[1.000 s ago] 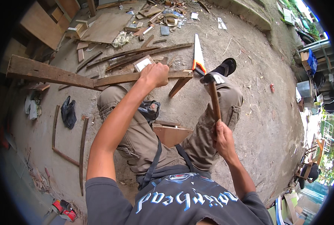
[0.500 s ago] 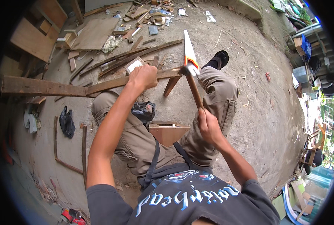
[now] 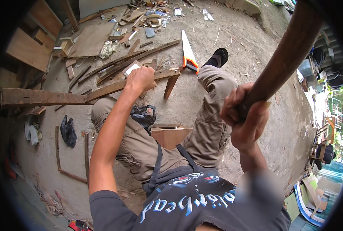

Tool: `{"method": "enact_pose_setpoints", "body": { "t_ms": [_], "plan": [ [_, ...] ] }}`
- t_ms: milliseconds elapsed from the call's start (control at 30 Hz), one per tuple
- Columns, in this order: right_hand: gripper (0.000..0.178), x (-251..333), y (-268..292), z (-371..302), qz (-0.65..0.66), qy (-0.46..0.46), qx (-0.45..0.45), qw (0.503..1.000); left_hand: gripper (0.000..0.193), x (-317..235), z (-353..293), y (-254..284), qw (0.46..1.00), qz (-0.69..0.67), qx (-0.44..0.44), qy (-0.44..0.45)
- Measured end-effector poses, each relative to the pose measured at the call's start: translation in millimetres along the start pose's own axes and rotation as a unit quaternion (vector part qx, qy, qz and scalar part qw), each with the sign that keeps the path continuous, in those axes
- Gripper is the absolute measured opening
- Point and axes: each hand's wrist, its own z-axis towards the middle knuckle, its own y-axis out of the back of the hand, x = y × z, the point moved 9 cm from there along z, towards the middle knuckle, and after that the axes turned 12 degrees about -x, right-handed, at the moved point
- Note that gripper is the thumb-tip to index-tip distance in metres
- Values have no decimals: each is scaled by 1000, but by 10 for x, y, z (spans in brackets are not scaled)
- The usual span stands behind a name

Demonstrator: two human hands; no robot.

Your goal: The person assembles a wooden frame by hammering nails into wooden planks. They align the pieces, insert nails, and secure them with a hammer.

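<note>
My right hand (image 3: 246, 117) is raised and close, its fingers wrapped round the wooden handle of a hammer (image 3: 289, 54). The handle slants to the upper right, and the hammer's head is out of view. Over my bent knee lies a frame of old wooden strips. My left hand (image 3: 141, 79) is closed on one wooden strip (image 3: 109, 88), a little short of its right end, where a short leg piece (image 3: 171, 86) slants down. A longer plank (image 3: 44, 97) joins this strip on the left. Beyond the strip's end rests a hand saw (image 3: 187, 50) with an orange and black handle.
Between my legs stand a small wooden box (image 3: 170, 137) and a black plastic bag (image 3: 144, 115). Loose wood strips (image 3: 140, 57) and a flat board (image 3: 90, 38) lie ahead on the dirt floor. A three-sided wood frame (image 3: 72, 176) and another black bag (image 3: 68, 131) are at left.
My right hand has swung the hammer up and back from the strip's right end, toward me. My left hand keeps its hold on the strip. The view has shifted slightly.
</note>
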Motion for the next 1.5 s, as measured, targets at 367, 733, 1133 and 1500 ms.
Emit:
{"method": "enact_pose_setpoints", "body": {
  "t_ms": [367, 733, 1133, 1500],
  "plan": [
    [49, -1656, 848, -1442, -310, -364, -4, 878, 21, 2, 97, 30, 1000, 4, -16, 1],
    [53, -18, 21, -10, -33, 39, -50, 997, 23, 28, 87, 39, 1000, 12, -9, 0],
    [47, -1415, 334, -1398, -225, -350, 14, 909, 23, -29, 93, 47, 1000, 25, 2, 8],
    [52, -179, -5, 89, -11, 77, -29, 997, 24, -17, 39, 98, 1000, 6, -4, 13]
  ]
}}
